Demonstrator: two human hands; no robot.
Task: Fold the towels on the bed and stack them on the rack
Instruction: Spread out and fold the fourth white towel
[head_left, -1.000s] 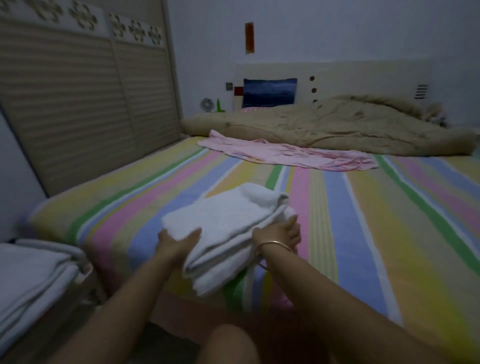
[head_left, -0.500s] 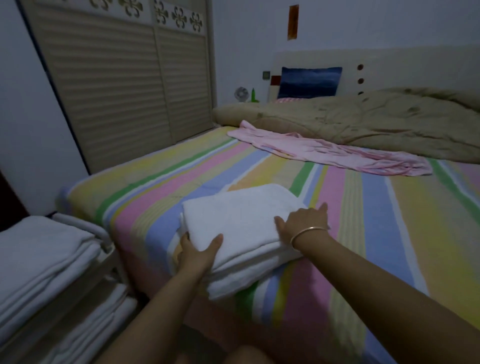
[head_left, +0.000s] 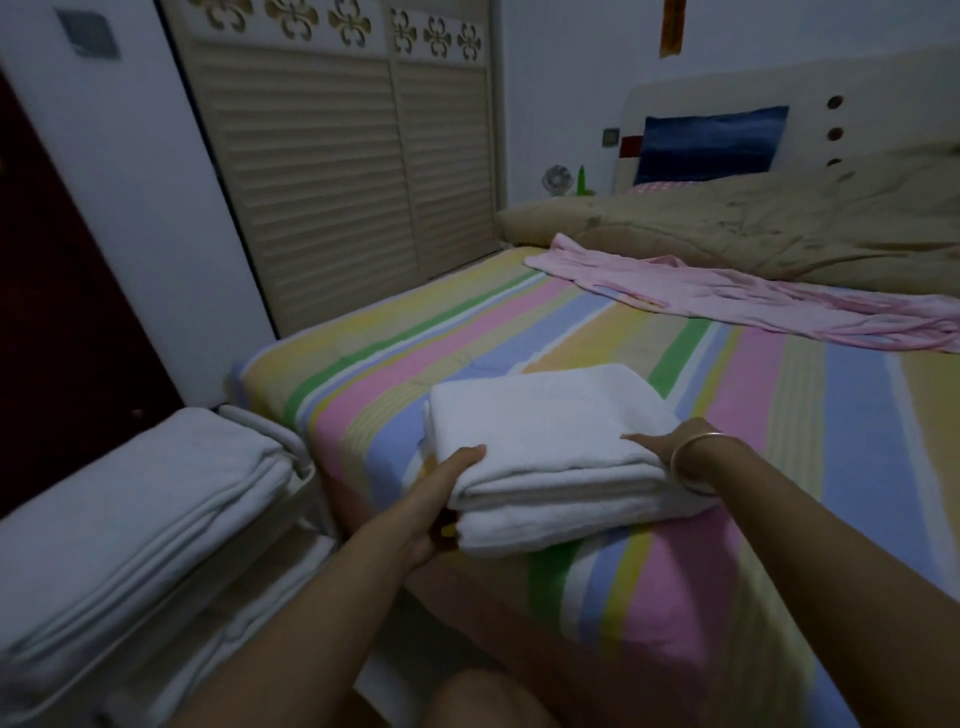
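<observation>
A folded white towel (head_left: 550, 447) lies near the front edge of the striped bed (head_left: 779, 395). My left hand (head_left: 447, 493) grips the towel's left front corner, thumb on top and fingers tucked under it. My right hand (head_left: 660, 441), with a bangle on the wrist, holds the towel's right edge, thumb lying on top and fingers hidden beneath. At the lower left stands the rack (head_left: 306, 488), with folded white towels (head_left: 135, 514) stacked on its top shelf and more on a lower shelf.
A pink cloth (head_left: 727, 296) lies spread across the middle of the bed, with a tan quilt (head_left: 753, 228) bunched behind it at the headboard. A slatted wardrobe (head_left: 332, 171) runs along the left wall. My knee (head_left: 483, 701) shows at the bottom.
Both hands shifted from on top of the folded towel to its sides, fingers slipping under its edges. The view swung left, bringing the rack further into sight.
</observation>
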